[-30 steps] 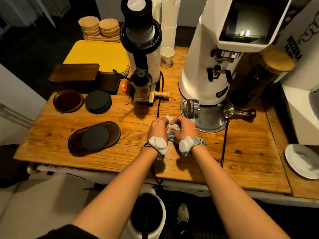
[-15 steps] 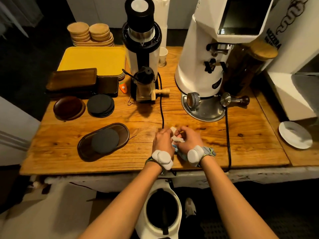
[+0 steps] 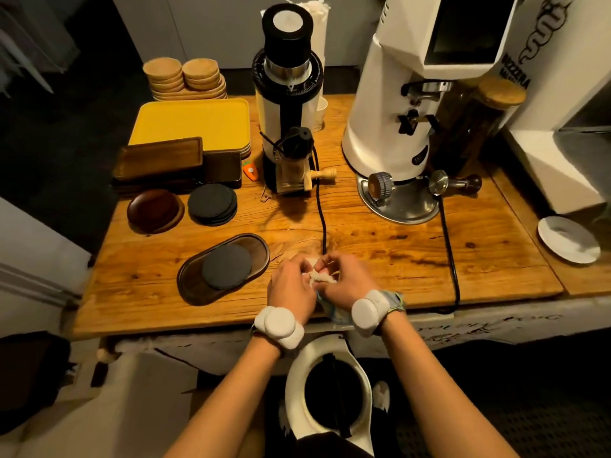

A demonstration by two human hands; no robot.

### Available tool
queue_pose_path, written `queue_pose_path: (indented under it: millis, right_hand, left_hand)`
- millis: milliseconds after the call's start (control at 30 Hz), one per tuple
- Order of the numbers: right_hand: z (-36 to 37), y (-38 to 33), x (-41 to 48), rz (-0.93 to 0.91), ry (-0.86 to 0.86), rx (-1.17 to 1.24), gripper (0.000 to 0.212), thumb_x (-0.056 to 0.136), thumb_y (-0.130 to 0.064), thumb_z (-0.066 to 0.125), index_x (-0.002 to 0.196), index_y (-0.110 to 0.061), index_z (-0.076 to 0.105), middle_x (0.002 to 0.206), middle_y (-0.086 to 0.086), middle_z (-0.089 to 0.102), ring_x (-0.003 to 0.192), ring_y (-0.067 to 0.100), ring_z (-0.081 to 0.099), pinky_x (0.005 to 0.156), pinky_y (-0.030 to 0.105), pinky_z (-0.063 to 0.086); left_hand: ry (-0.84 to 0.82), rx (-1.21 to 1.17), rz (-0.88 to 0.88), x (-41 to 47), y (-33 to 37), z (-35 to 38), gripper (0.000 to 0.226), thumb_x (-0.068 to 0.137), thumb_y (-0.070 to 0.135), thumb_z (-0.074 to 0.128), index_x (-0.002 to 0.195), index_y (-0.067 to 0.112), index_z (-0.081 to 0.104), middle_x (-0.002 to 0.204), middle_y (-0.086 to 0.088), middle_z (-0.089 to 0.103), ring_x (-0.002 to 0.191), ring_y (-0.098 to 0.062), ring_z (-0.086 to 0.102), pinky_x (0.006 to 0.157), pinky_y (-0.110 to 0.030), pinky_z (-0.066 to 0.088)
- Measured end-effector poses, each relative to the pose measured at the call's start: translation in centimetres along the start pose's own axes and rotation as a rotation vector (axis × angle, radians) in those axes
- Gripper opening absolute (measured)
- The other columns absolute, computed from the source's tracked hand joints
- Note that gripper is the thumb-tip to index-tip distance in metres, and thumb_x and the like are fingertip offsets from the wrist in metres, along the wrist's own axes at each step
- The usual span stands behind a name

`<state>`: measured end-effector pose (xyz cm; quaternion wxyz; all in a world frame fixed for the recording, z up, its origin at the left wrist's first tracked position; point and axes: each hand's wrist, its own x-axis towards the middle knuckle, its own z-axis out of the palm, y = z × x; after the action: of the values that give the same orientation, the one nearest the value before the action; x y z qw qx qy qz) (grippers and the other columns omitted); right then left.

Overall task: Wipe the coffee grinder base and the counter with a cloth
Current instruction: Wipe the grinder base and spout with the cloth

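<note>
White cloth (image 3: 320, 277) sits bunched at the near edge of the wooden counter (image 3: 396, 259), pinched by the curled fingers of the left hand (image 3: 291, 287) and right hand (image 3: 347, 282). Well behind stands the white coffee grinder (image 3: 396, 110) on its steel base (image 3: 406, 209). A black cable (image 3: 320, 209) crosses the planks, and a white bin (image 3: 330, 391) stands below on dark floor.

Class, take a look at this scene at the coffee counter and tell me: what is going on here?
A person stands at the wooden counter. Both the left hand and the right hand hold a small bunched cloth near the counter's front edge. The white coffee grinder stands farther back to the right, and neither hand touches its metal base at this moment.
</note>
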<state>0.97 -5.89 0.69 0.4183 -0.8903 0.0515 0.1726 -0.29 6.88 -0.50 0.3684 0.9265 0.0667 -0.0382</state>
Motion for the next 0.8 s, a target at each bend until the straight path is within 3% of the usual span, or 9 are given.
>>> queue_pose_path:
  millis: [167,267,500,600,800]
  right_hand:
    - [3.9,-0.1,0.2,-0.043,-0.018,-0.025,0.031,0.065,-0.014,0.078,0.089,-0.022,0.061,0.077,-0.004,0.067,0.072,0.015,0.064,0.066,0.031,0.057]
    - [4.3,0.1,0.7,-0.088,0.014,-0.07,0.036,0.067,-0.009,0.078,0.097,-0.018,0.06,0.085,-0.003,0.063,0.076,0.015,0.057,0.064,0.023,0.043]
    - [4.2,-0.3,3.5,-0.141,0.077,-0.195,0.048,0.072,-0.006,0.077,0.116,-0.016,0.059,0.117,0.003,0.053,0.105,0.015,0.05,0.081,0.011,0.029]
    - [3.8,-0.9,5.1,-0.144,0.079,-0.235,0.05,0.073,-0.006,0.077,0.118,-0.016,0.059,0.121,0.005,0.053,0.114,0.02,0.051,0.089,0.016,0.032]
    - [3.0,-2.0,8.4,-0.164,0.116,-0.216,0.048,0.071,-0.015,0.081,0.116,-0.017,0.065,0.118,0.005,0.059,0.109,0.023,0.058,0.092,0.029,0.045]
  left_hand:
    - [-0.012,0.088,0.006,-1.5,-3.3,-0.3,0.021,0.091,0.006,0.054,0.108,0.015,0.062,0.116,-0.003,0.056,0.108,-0.022,0.052,0.085,-0.028,0.039]
    - [-0.016,0.088,0.035,-1.4,-3.5,0.2,0.027,0.091,0.003,0.056,0.115,0.013,0.062,0.12,-0.002,0.056,0.112,-0.021,0.052,0.088,-0.025,0.037]
    - [-0.021,0.14,0.131,1.4,-3.7,0.7,0.044,0.087,-0.006,0.053,0.127,0.01,0.058,0.138,-0.008,0.052,0.132,-0.024,0.041,0.108,-0.031,0.034]
    - [-0.008,0.202,0.197,3.2,-3.4,0.3,0.044,0.085,-0.008,0.053,0.125,0.008,0.06,0.138,-0.01,0.052,0.134,-0.026,0.036,0.109,-0.032,0.032]
    - [-0.049,0.314,0.209,7.4,-2.8,-0.3,0.039,0.081,-0.008,0.057,0.115,0.009,0.066,0.128,-0.009,0.055,0.123,-0.029,0.041,0.095,-0.038,0.042]
